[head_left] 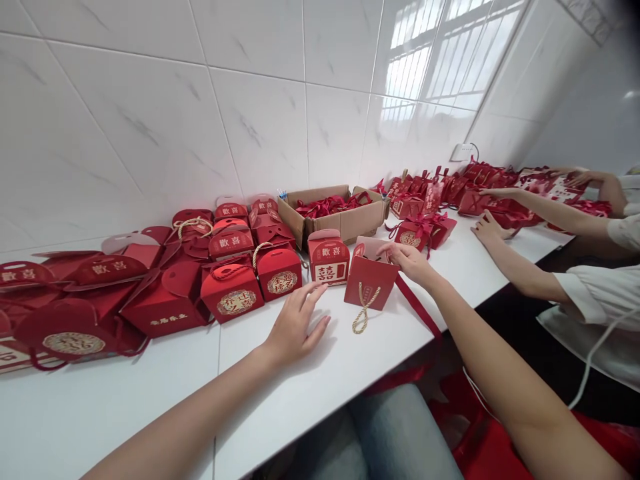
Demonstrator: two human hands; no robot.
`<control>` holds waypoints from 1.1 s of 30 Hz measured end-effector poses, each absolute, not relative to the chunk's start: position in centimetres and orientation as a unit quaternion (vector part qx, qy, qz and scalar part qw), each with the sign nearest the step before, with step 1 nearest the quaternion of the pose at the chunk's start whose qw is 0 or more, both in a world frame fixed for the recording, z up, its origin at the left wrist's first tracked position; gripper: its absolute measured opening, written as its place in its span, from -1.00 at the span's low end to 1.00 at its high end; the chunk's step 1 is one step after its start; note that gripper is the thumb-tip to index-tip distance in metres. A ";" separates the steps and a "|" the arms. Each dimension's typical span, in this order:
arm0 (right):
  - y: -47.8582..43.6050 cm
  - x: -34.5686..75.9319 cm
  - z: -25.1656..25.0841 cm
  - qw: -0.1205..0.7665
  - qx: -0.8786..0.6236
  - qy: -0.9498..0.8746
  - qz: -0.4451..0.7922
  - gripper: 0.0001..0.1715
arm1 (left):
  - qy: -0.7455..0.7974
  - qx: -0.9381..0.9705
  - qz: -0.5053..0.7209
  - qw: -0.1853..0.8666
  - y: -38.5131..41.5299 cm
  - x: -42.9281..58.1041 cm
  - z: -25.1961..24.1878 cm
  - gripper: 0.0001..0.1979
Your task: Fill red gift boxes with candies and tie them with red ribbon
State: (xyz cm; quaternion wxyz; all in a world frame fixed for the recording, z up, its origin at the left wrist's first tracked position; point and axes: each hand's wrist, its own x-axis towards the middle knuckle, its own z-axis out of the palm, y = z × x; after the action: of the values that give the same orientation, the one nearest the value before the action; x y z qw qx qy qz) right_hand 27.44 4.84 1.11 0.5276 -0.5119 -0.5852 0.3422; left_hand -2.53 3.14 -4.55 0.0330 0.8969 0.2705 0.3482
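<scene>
A small red paper gift bag (369, 283) stands on the table in front of me, its top open and a twisted gold cord (364, 307) hanging down its front. At the bag's upper right edge, my right hand (410, 263) has its fingers bent around the rim. My left hand (299, 323) is held just above the white table, left of the bag, fingers apart and nothing in it. Just beyond the left fingertips stands a red gift box (329, 257) with a double-happiness print. A dark red ribbon (417, 305) trails off the table edge beside my right wrist.
Several folded red gift boxes (233, 290) crowd the left and back of the table (280, 407). Behind the bag sits a cardboard box (345, 223) of red ribbons. More red boxes (415, 230) stand farther right, where a co-worker's hands (490, 227) rest among red packaging.
</scene>
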 end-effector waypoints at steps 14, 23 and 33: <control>-0.8 23.4 0.7 0.417 -0.391 -0.686 0.451 -0.59 | 0.125 0.943 0.308 0.000 2.3 -3.0 -0.2 -0.39; -3.1 23.6 0.1 0.419 -0.372 -0.708 0.431 -0.53 | 0.151 0.911 0.378 0.064 0.8 -2.6 2.1 -0.81; -4.7 22.9 0.2 0.386 -0.413 -0.701 0.435 -0.58 | 0.233 0.885 0.359 0.181 -1.1 -1.2 1.3 -0.71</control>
State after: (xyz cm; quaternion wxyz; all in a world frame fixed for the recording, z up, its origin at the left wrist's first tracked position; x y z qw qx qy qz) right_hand 22.88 -4.70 0.20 0.3860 -0.4133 -0.7010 0.4345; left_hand -1.20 -1.07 1.26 0.1813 0.8851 0.2334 0.3594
